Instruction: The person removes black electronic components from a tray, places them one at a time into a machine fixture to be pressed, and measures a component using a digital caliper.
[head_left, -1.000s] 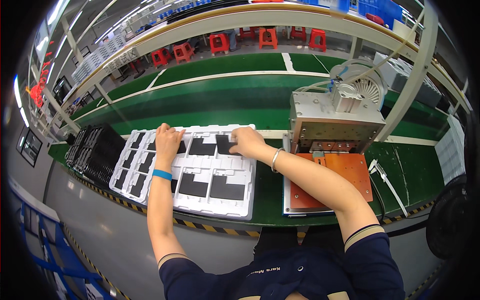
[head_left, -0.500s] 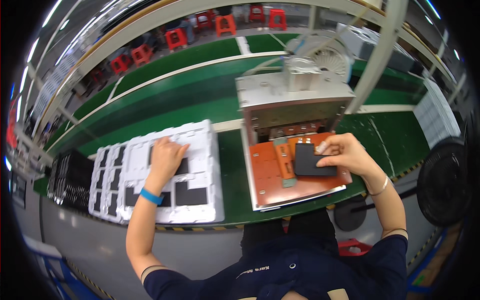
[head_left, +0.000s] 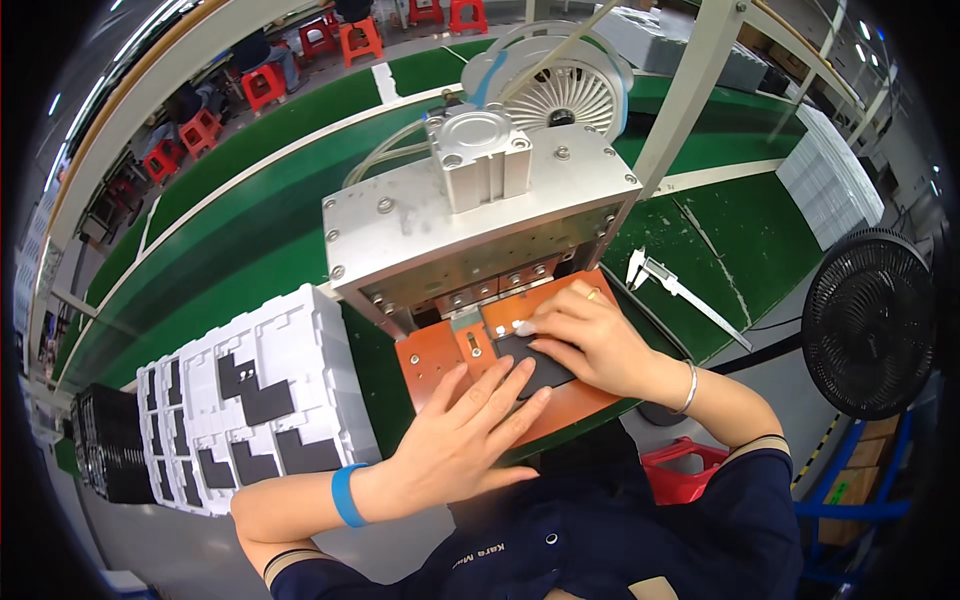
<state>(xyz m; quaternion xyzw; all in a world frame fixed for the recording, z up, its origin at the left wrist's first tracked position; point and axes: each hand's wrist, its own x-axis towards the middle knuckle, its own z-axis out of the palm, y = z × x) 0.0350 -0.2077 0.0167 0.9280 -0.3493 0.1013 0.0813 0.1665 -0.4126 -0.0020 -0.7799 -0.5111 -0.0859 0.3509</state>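
A black flat L-shaped piece (head_left: pixel 543 374) with small white tabs lies on the orange plate (head_left: pixel 425 355) of a metal press (head_left: pixel 380 225). My left hand (head_left: pixel 455 430) is open, its fingers spread and their tips resting on the left side of the piece. At the piece's far edge, beside the tabs, my right hand (head_left: pixel 592 335) is closed, with thumb and index finger gripping there. Just left of the piece, a narrow metal strip sits in the plate. A white moulded tray (head_left: pixel 335 390) on the left holds several similar black pieces (head_left: pixel 268 402).
Right of the press lies a digital caliper (head_left: pixel 690 290). A black fan (head_left: pixel 865 320) stands at the right, and a pale fan (head_left: pixel 565 105) behind the press. Black trays (head_left: pixel 110 440) are stacked far left, white sheets (head_left: pixel 835 180) far right. A metal post (head_left: pixel 690 90) rises behind.
My left hand has moved from the white tray to the black piece on the plate. My right hand stays at the piece, which now sits against the strip. The view has shifted right.
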